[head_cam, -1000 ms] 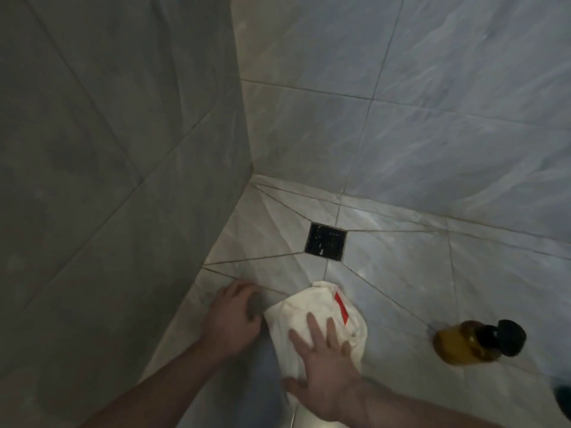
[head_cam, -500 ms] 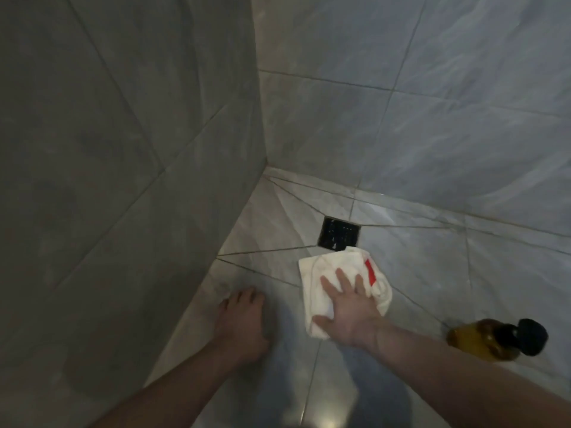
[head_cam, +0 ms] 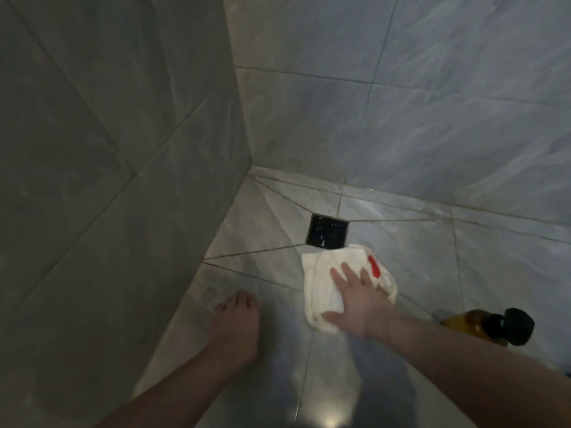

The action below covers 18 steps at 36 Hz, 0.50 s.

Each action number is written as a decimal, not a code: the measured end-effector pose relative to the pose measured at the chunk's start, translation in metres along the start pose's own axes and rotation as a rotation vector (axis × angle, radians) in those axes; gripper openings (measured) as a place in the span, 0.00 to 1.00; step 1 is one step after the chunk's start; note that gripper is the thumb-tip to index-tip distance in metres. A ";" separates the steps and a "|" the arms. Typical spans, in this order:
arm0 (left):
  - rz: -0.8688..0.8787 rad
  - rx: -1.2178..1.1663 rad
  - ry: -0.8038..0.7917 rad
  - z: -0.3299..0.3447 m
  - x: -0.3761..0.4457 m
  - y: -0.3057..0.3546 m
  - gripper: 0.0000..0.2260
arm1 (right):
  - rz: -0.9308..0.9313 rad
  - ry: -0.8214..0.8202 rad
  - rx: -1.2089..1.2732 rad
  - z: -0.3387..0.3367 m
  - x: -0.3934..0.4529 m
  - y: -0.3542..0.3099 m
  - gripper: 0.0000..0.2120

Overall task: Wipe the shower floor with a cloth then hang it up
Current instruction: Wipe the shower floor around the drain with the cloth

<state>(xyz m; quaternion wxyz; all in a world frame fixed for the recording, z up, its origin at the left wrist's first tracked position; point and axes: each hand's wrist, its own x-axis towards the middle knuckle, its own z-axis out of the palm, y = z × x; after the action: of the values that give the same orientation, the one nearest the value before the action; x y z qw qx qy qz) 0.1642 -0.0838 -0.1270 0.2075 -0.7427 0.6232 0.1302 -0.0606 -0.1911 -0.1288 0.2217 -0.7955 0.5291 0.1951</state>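
Right hand (head_cam: pixel 360 304): palm flat on the white cloth (head_cam: pixel 327 282), fingers spread and straight, pressing it to the shower floor (head_cam: pixel 417 257). Grip: wide, nothing curled round the fabric.

Left hand (head_cam: pixel 236 322): flat on the floor tile at about 9 o'clock of the cloth, well apart from it, fingers straight; reads as a brace. Grip: wide, holds nothing.

Cloth position: bunched, red tag (head_cam: pixel 374 265) showing at its upper right. Its far edge touches the near edge of the black square drain (head_cam: pixel 329 231).

Change over the last second: cloth and right hand have travelled toward 12 o'clock, from near the body up to the drain. The left hand was beside the cloth; it now sits clear of it.

Meaning for task: judged mid-wipe, one forward stroke close to its end at the drain. Hanging up not yet begun; no hook or rail in view.

Next move calls for: probably a return or sideways stroke over the tiles toward 3 o'clock.

Risk: amber bottle (head_cam: pixel 469 324) with black cap (head_cam: pixel 519 325) lies on its side at 4 o'clock of the cloth, near the right forearm; a wide sweep could knock it.

Lighting: dim; floor wetness cannot be told.
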 end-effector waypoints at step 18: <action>0.018 -0.028 -0.014 -0.006 -0.002 0.000 0.42 | -0.027 -0.140 -0.246 0.014 -0.065 0.028 0.40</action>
<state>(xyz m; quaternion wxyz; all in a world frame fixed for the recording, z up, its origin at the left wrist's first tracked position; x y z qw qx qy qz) 0.1637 -0.0851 -0.1214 0.2004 -0.7388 0.6267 0.1459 -0.1109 -0.1436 -0.1093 0.1615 -0.8082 0.4736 0.3105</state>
